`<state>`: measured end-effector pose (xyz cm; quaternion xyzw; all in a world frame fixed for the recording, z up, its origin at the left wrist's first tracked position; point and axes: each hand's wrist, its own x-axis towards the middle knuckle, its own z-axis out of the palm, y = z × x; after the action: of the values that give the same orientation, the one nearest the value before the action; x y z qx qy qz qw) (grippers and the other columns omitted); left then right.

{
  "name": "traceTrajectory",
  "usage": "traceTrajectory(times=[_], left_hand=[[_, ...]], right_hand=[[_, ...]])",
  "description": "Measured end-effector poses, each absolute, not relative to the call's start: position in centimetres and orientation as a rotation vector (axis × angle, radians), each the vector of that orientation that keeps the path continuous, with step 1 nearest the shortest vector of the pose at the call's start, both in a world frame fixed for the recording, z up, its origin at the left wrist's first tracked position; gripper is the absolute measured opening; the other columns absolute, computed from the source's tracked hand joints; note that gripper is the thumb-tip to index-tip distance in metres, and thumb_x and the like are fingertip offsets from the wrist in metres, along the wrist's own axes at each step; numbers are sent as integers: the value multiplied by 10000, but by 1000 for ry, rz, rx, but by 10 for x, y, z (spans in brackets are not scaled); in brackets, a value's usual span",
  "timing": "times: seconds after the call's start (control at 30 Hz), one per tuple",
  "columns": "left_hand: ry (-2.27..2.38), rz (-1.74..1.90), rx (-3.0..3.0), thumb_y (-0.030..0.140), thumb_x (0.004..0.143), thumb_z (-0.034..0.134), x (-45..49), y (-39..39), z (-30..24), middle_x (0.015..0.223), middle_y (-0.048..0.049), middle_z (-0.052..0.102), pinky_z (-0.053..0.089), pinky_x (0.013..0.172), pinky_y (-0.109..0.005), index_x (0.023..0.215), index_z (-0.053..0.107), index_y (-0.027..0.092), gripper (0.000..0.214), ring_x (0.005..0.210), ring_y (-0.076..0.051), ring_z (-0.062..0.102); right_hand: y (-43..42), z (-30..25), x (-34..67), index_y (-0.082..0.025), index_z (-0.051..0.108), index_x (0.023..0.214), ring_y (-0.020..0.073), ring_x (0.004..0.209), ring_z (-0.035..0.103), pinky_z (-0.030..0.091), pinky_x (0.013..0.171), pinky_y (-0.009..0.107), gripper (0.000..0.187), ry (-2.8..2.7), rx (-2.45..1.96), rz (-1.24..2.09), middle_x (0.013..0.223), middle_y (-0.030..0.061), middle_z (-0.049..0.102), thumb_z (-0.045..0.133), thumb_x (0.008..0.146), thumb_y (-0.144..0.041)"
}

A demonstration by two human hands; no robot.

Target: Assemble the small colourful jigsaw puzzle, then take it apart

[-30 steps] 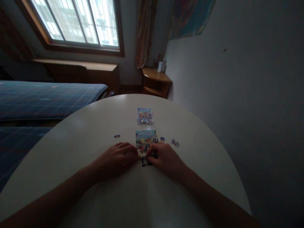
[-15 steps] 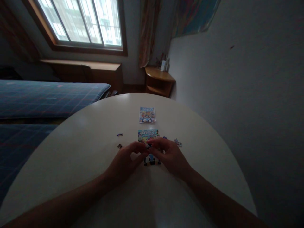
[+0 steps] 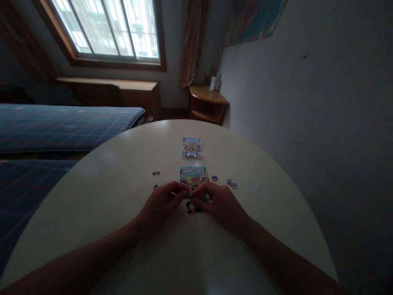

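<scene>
A partly joined jigsaw puzzle [image 3: 194, 174] with a colourful cartoon print lies on the table in front of me. Over its lower part, my left hand [image 3: 166, 201] and my right hand [image 3: 220, 204] meet with fingertips pinched. Between them is a small dark jigsaw piece [image 3: 191, 195], partly covered by the fingers. Below the fingers shows the puzzle's bottom edge in black and white. Loose pieces lie to both sides: one piece [image 3: 156, 173] on the left, another [image 3: 214, 178] just right of the puzzle, and a small cluster [image 3: 231, 183] farther right.
Beyond the puzzle lies a small printed picture [image 3: 192, 147] with a similar design. The round white table [image 3: 123, 196] is bordered by a plaid mattress [image 3: 76, 127] on the left and a wall on the right. A corner shelf [image 3: 208, 96] stands behind.
Both hands have shifted slightly down over the puzzle, with the piece between their fingertips. More of the puzzle's upper part and the loose piece on its right now show.
</scene>
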<state>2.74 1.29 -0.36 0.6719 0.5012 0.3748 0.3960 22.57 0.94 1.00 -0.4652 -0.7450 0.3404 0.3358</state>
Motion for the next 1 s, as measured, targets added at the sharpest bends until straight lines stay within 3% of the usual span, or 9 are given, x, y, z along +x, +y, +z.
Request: traceTrajectory(times=[0.2,0.33,0.5,0.73,1.0], left_hand=[[1216,941,1685,336,813,617,27,12,-5,768,-20,740,546,633,-238,826,681,189,160,688,-155,699],[1221,971,1686,333,813,629,25,12,-5,775,-15,737,545,641,-237,823,674,195,146,699,-152,696],[1230,945,1836,273,848,591,23,13,-9,788,-3,741,533,643,-244,874,692,214,119,693,-147,690],[1335,883,2234,183,889,552,14,19,-13,940,-26,730,513,842,-335,939,682,232,147,905,-192,662],[1485,703,2432,294,898,542,-29,35,4,1052,-67,700,486,901,-387,926,682,221,160,991,-238,618]], right_hand=[[9,11,228,-262,674,1060,146,803,707,518,778,277,342,-2057,-1149,845,869,-27,755,791,753,-170],[11,11,228,-247,705,946,170,850,699,515,801,306,210,-2084,-1159,708,917,3,754,794,761,-202],[13,8,228,-247,716,971,189,892,685,498,853,344,237,-2114,-1166,608,930,15,756,801,756,-196],[18,1,227,-265,726,984,234,1005,635,444,927,420,250,-2186,-1223,470,1022,38,730,817,752,-257],[16,-2,226,-275,732,953,273,1108,581,381,965,475,222,-2190,-1308,452,1108,52,705,819,748,-284]])
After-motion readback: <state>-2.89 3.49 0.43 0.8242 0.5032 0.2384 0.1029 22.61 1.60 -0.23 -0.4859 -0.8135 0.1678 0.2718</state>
